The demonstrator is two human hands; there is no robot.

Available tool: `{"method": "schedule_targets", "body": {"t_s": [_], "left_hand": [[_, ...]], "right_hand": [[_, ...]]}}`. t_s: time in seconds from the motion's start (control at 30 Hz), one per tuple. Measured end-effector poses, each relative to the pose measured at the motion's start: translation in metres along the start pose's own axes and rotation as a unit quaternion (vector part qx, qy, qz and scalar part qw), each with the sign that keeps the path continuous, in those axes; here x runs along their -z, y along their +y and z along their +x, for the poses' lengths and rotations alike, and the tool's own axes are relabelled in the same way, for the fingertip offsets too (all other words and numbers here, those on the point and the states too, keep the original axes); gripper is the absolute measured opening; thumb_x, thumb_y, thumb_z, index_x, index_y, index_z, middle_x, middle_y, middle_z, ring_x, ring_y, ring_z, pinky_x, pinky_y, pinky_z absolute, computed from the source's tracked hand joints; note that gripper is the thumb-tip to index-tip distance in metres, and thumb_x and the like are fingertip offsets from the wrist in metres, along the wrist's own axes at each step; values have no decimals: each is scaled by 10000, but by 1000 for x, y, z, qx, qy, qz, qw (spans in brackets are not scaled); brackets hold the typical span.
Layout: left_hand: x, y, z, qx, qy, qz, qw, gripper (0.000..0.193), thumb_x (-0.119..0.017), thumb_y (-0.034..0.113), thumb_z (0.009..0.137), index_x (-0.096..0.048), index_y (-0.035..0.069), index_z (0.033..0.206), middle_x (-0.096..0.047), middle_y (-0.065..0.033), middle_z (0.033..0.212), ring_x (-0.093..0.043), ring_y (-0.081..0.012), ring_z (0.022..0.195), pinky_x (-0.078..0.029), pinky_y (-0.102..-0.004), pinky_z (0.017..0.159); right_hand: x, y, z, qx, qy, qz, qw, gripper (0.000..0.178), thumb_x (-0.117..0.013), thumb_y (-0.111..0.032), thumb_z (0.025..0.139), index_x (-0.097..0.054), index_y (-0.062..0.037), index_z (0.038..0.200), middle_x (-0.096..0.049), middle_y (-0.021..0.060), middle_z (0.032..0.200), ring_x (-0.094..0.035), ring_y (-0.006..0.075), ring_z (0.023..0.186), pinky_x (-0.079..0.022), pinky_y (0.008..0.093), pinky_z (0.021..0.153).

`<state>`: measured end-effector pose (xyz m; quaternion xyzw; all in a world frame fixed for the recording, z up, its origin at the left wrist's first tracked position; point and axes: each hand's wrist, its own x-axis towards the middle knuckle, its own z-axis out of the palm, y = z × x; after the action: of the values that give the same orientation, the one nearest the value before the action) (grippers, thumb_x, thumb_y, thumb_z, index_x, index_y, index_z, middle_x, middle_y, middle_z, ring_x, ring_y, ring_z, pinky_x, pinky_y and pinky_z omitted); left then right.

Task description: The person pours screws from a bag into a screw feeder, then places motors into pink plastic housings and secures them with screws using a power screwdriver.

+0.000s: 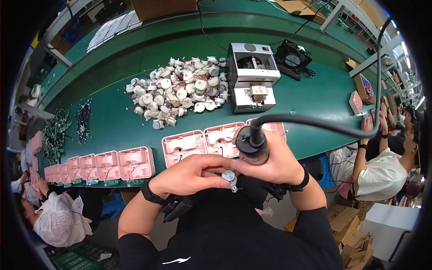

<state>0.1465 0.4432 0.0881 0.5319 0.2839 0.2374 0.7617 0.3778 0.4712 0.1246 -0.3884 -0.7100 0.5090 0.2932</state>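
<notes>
My left hand (193,176) pinches a small round silver-and-white motor (229,176) between thumb and fingers, close to my body at the table's front edge. Wrapped round a dark corded electric screwdriver (253,146), my right hand (282,158) is just right of the motor, and its thumb comes near my left fingertips. The screwdriver's tip is hidden under the hands. Just beyond them stand open pink plastic housings (183,145), partly covered by my hands. Farther off lies a heap of similar white-and-silver motors (180,90) with thin wires.
A screw feeder (254,78) stands beyond my right hand, with a black fan (292,58) beside it. More pink housings (135,163) line the left edge, near circuit boards (54,135) and a wire bundle (83,121). The thick screwdriver cable (315,123) arches rightward. Co-workers sit on both sides.
</notes>
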Motion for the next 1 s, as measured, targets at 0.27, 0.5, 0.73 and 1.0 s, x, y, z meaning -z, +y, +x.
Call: {"method": "schedule_targets", "body": {"t_s": [0.27,0.5,0.73,1.0], "left_hand": [[17,-27,13,-69,166,351,919,340,-772,70,819,-657,-4,1131,-683,-64,1112,-667,-178,1014,-538,-317,880],[17,-57,34,-108,298,374,872,261,-800,68,745,-675,41,973,-644,-67,940,-650,-240,869,-532,-354,799],[25,-76,51,-208,304,499,785,279,-812,100,687,-676,61,928,-637,-75,936,-599,-281,1007,-481,-414,916],[28,-85,55,-194,293,535,768,289,-801,104,704,-656,67,951,-637,-83,997,-569,-287,1116,-425,-468,1033]], "right_hand": [[7,6,-5,57,72,14,996,309,-728,-29,783,-574,4,1047,-662,98,937,-602,134,670,-495,279,635],[23,14,-19,98,228,247,937,255,-630,-107,876,-463,-43,1059,-587,85,828,-537,149,542,-476,306,538],[16,23,-21,195,257,258,911,309,-629,-210,920,-420,-69,1098,-492,40,734,-495,144,522,-456,309,523],[2,28,-9,216,207,260,918,300,-620,-202,922,-406,-71,1087,-500,50,745,-507,154,542,-473,318,548]]}}
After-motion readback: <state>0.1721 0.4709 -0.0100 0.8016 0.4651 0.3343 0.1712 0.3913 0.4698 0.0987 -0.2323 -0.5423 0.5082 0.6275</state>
